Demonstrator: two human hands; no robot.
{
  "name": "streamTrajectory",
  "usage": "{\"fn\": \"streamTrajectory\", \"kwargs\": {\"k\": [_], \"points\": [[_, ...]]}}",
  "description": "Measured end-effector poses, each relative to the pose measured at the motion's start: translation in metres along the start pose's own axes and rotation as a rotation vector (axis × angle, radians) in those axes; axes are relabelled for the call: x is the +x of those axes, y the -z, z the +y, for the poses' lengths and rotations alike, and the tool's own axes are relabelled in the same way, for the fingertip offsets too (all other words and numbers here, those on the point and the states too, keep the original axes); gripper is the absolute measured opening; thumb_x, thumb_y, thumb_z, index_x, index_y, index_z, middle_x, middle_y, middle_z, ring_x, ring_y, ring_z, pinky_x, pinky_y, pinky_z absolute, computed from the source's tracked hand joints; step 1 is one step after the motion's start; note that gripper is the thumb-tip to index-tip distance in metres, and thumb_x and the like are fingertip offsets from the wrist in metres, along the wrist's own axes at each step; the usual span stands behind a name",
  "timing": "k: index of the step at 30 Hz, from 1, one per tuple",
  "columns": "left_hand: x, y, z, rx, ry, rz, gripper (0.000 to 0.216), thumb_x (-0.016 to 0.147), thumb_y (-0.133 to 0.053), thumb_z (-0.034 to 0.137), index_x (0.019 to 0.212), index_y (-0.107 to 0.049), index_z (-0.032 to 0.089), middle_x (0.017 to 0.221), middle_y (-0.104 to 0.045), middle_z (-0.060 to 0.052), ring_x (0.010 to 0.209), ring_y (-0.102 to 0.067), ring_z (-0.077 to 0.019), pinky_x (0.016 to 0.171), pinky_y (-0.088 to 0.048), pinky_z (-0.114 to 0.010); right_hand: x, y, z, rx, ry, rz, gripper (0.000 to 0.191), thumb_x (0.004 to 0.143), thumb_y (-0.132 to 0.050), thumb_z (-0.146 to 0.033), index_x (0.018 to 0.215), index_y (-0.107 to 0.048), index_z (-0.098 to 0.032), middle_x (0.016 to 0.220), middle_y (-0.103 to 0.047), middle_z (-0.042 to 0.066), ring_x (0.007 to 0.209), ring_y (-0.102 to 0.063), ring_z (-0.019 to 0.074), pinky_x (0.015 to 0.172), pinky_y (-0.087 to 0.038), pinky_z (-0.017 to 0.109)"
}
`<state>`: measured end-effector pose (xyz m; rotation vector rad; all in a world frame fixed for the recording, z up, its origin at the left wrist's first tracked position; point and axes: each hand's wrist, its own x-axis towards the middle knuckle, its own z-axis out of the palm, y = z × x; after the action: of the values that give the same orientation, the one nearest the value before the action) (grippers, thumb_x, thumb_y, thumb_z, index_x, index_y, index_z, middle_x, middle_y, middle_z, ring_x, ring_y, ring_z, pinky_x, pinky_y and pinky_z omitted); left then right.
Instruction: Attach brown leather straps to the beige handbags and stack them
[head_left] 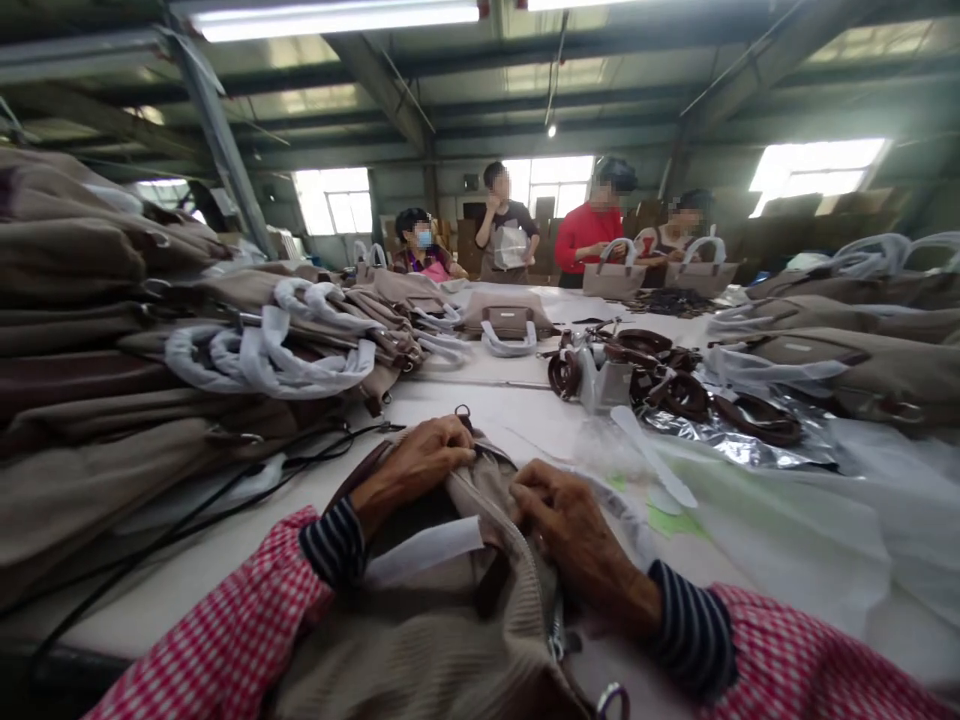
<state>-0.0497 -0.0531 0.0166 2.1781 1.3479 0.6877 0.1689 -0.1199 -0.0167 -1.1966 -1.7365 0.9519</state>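
A taupe handbag (420, 640) lies in front of me with its zipped mouth spread. My left hand (427, 455) is closed on the far end of the bag's opening, close to a small metal ring. On the opening's right side, my right hand (562, 520) pinches the fabric edge, its fingertips bent inward. A white wrapped strip (427, 550) crosses the bag between my forearms. Near the right wrist hangs a metal zipper pull (556, 635), and a metal ring (613, 700) shows at the bottom edge.
Taupe bags with white-wrapped handles (270, 350) are piled at left, more bags (855, 370) at right. Coiled brown straps (675, 390) lie ahead on plastic. Black cables (225, 500) run along the left. Several people (589, 235) are across the table.
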Motion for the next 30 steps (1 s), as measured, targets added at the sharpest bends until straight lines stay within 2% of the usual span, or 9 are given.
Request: {"fn": "streamTrajectory", "kwargs": {"k": [4, 10, 13, 16, 20, 30], "points": [[-0.017, 0.000, 0.002, -0.070, 0.023, 0.083, 0.016, 0.081, -0.056, 0.029, 0.080, -0.067, 0.018, 0.093, -0.070, -0.005, 0.087, -0.061, -0.0216, 0.076, -0.046, -0.033, 0.001, 0.003, -0.009, -0.149, 0.079, -0.022, 0.021, 0.092, -0.059, -0.025, 0.072, -0.065, -0.020, 0.069, -0.067, 0.000, 0.066, -0.059, 0.0151, 0.064, -0.040, 0.027], [-0.018, 0.000, 0.002, -0.065, 0.001, 0.102, 0.011, 0.083, -0.057, 0.026, 0.077, -0.062, 0.019, 0.097, -0.072, -0.004, 0.089, -0.062, -0.0213, 0.079, -0.044, -0.034, 0.008, 0.003, -0.014, -0.277, 0.087, -0.121, 0.023, 0.090, -0.059, -0.024, 0.067, -0.057, -0.021, 0.064, -0.058, -0.001, 0.060, -0.050, 0.0137, 0.054, -0.032, 0.026], [-0.021, -0.003, 0.003, -0.067, -0.058, 0.118, 0.015, 0.086, -0.055, 0.026, 0.073, -0.055, 0.020, 0.097, -0.070, -0.004, 0.090, -0.061, -0.0204, 0.081, -0.045, -0.034, 0.014, 0.004, -0.015, -0.253, 0.047, -0.193, 0.024, 0.088, -0.058, -0.023, 0.065, -0.057, -0.020, 0.063, -0.056, -0.001, 0.059, -0.047, 0.0128, 0.052, -0.029, 0.026], [-0.022, -0.004, 0.006, -0.044, -0.092, 0.113, 0.014, 0.089, -0.054, 0.027, 0.077, -0.057, 0.020, 0.094, -0.067, -0.004, 0.090, -0.060, -0.0205, 0.083, -0.045, -0.034, 0.017, 0.005, -0.018, -0.202, 0.012, -0.232, 0.022, 0.086, -0.057, -0.023, 0.064, -0.058, -0.019, 0.062, -0.055, -0.002, 0.057, -0.045, 0.0122, 0.050, -0.027, 0.026], [-0.021, -0.005, 0.007, -0.001, -0.094, 0.096, 0.015, 0.092, -0.053, 0.028, 0.082, -0.060, 0.020, 0.093, -0.064, -0.004, 0.090, -0.059, -0.0209, 0.082, -0.044, -0.034, 0.017, 0.005, -0.020, -0.145, -0.016, -0.243, 0.020, 0.081, -0.056, -0.022, 0.061, -0.056, -0.020, 0.060, -0.053, -0.002, 0.055, -0.043, 0.0114, 0.049, -0.026, 0.025], [-0.019, -0.008, 0.003, 0.022, -0.112, 0.103, 0.015, 0.091, -0.056, 0.027, 0.079, -0.060, 0.019, 0.091, -0.063, -0.004, 0.087, -0.058, -0.0201, 0.082, -0.044, -0.035, 0.025, 0.004, -0.022, -0.109, -0.069, -0.275, 0.022, 0.076, -0.055, -0.016, 0.055, -0.053, -0.020, 0.054, -0.056, -0.003, 0.050, -0.043, 0.0107, 0.047, -0.025, 0.025]]}}
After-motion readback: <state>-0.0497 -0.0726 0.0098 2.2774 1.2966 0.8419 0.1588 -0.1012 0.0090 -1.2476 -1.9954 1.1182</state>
